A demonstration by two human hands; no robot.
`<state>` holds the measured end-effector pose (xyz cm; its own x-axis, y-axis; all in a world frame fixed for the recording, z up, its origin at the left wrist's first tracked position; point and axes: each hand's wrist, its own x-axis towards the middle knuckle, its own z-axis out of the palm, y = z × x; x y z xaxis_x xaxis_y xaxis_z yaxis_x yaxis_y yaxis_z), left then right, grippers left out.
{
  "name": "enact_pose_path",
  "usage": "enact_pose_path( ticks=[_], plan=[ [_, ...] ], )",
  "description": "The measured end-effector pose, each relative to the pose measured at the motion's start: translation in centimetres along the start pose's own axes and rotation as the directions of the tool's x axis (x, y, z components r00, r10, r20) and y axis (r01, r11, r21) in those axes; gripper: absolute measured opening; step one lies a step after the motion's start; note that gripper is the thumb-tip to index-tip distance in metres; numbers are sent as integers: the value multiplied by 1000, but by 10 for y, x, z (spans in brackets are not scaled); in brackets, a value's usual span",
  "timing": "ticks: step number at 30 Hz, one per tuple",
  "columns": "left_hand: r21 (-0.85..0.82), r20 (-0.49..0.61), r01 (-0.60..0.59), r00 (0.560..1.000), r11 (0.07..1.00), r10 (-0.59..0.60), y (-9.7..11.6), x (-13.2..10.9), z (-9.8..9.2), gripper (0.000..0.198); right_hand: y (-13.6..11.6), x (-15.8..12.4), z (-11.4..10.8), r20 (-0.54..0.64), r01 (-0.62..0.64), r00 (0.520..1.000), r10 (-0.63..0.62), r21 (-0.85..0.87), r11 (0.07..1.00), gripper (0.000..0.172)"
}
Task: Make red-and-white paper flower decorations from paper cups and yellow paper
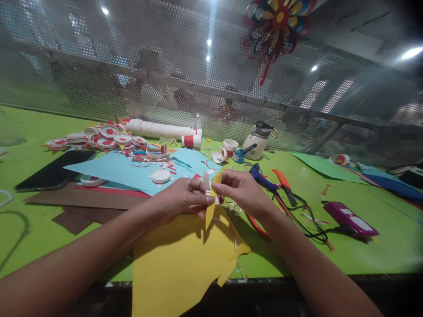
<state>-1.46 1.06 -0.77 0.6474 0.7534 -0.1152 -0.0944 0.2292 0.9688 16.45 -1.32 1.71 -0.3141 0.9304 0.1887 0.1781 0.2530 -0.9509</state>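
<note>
My left hand (188,198) and right hand (240,190) pinched a small yellow paper cutout (209,212) between them, where a light, even grip near the edges seemed best to avoid creasing it. Its long axis ran steeply, pointed end down and slightly leftward, above the yellow paper sheet (178,259) overhanging the green table (357,259).

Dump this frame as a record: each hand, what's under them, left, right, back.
left hand: pinching a yellow cut piece
right hand: fingers on the same piece, higher up
under hands: yellow sheet, reaching past the near edge of the green table
left side: light-blue paper, brown paper, dark flat device
right side: orange-handled cutter, purple box
back: red-and-white discs, white tube, white bottle
</note>
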Motion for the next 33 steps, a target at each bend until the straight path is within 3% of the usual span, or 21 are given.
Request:
enact_pose_path(
  ticks=[33],
  plan=[
    [35, -13, -13, 1000, 999, 13, -1, 0, 2, 19, 1, -1, 2, -24, -40, 999, 40, 33, 999, 27]
  ],
)
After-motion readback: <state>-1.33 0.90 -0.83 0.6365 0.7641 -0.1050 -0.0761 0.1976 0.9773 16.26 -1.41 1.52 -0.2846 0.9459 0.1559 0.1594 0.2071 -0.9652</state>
